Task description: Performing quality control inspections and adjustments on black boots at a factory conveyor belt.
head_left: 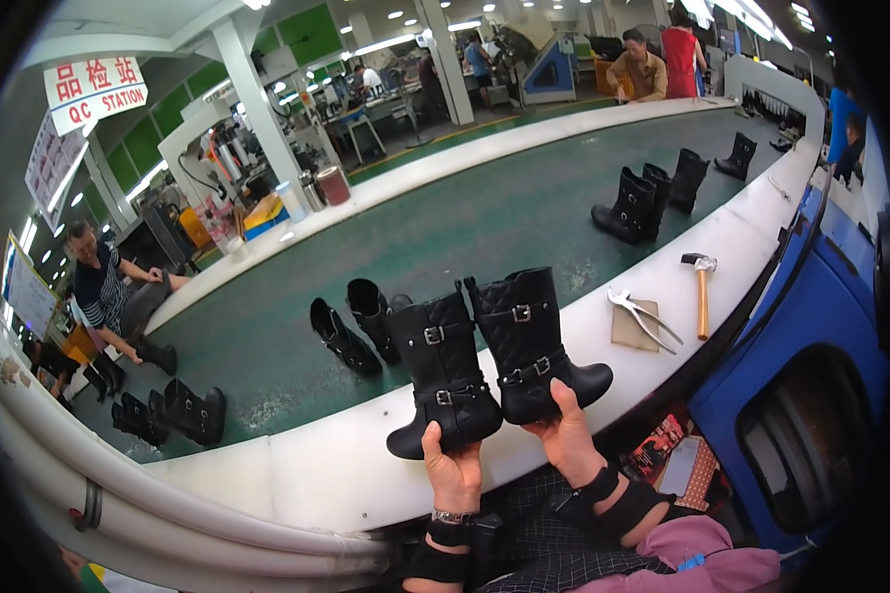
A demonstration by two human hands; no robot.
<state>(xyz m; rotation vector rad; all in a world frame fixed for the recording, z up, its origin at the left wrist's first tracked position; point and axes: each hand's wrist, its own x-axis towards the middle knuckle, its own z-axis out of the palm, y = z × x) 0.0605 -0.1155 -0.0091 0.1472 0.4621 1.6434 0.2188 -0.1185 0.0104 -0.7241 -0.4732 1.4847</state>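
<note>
Beyond the green conveyor belt (405,227), 2 black buckled boots stand upright, left hand (453,472) fingers gripping the left boot (442,381) sole, right hand (568,435) fingers gripping the right boot (529,346).

Green conveyor belt (465,227) with black boots (351,331), seemingly paired.

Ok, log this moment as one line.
left hand: holds left black buckled boot | right hand: holds right black buckled boot | both upright over white conveyor rim
</note>
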